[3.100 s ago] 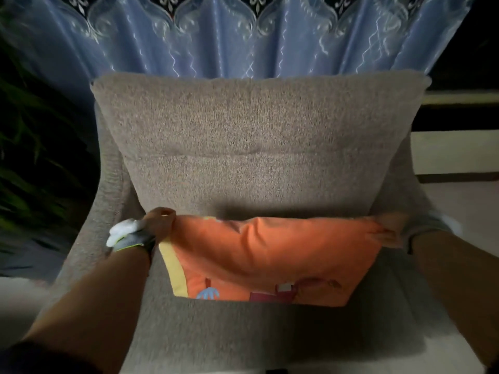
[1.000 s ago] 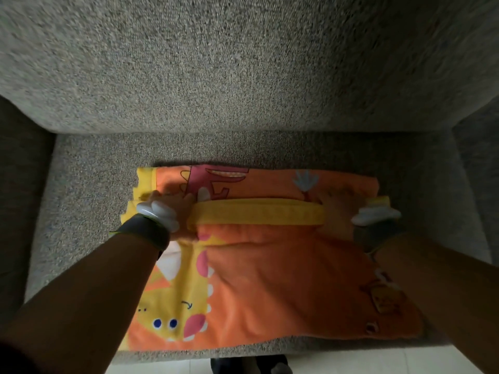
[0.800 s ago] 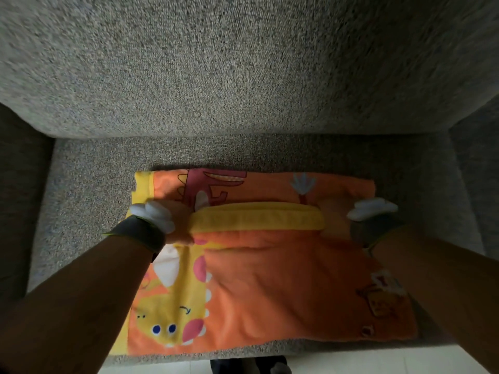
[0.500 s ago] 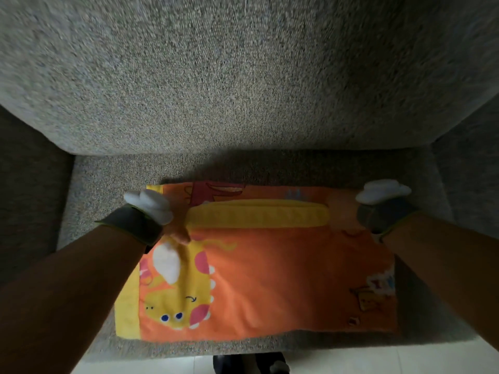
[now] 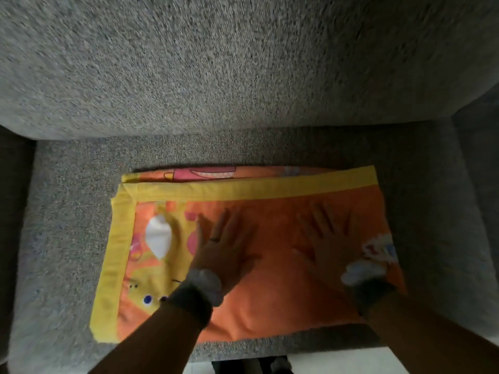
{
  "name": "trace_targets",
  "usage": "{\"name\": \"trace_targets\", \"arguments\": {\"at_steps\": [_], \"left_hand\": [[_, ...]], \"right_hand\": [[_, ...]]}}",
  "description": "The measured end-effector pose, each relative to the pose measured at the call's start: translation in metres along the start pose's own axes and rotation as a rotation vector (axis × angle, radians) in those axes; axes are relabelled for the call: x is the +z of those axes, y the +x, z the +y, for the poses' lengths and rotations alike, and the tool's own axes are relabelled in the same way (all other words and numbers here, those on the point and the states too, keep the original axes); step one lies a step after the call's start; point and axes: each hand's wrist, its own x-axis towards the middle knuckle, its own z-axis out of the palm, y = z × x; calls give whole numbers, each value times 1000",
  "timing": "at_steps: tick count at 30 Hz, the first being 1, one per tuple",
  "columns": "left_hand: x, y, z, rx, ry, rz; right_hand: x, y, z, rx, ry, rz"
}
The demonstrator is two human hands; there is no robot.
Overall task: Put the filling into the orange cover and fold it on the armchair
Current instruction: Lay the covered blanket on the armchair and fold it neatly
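"Both hands were flat, weren't they?"

"Yes. Her, or his, left hand (image 5: 224,247) lay with fingers spread on the orange cover (image 5: 270,306) near its middle. The right hand (image 5: 332,244) lay the same way just beside it. Neither gripped anything. The cover lay on the armchair seat (image 5: 67,211), pressed down."

"How far along was it?"

"No filling showed outside, so I'd judge it was already in. The cover looked doubled over, because a second layer peeked out behind the yellow band (image 5: 243,188) at the back edge. What remained, I'd guess, was smoothing, perhaps one more fold."

"Room to work?"

"From the left, there was bare seat between the left armrest (image 5: 13,211) and the yellow side strip (image 5: 113,265). A gap ran behind up to the backrest (image 5: 243,63), and there was bare seat again before the right armrest (image 5: 480,157). The near edge sat close to the seat front, with floor (image 5: 337,363) just beyond. A pull that way might have slid it off."
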Motion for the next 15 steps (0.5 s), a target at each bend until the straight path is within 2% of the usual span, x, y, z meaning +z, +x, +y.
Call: {"name": "trace_targets", "arguments": {"at_steps": [3, 7, 11, 15], "left_hand": [[37, 12, -20, 14, 17, -46], [44, 17, -26, 28, -5, -46], [24, 16, -31, 33, -6, -7], [-8, 29, -48, 22, 50, 91]], "right_hand": [[28, -15, 28, 66, 28, -47], [46, -42, 43, 216, 172, -145], [19, -27, 31, 175, 92, -19], [-18, 32, 5, 58, 204, 200]]}}
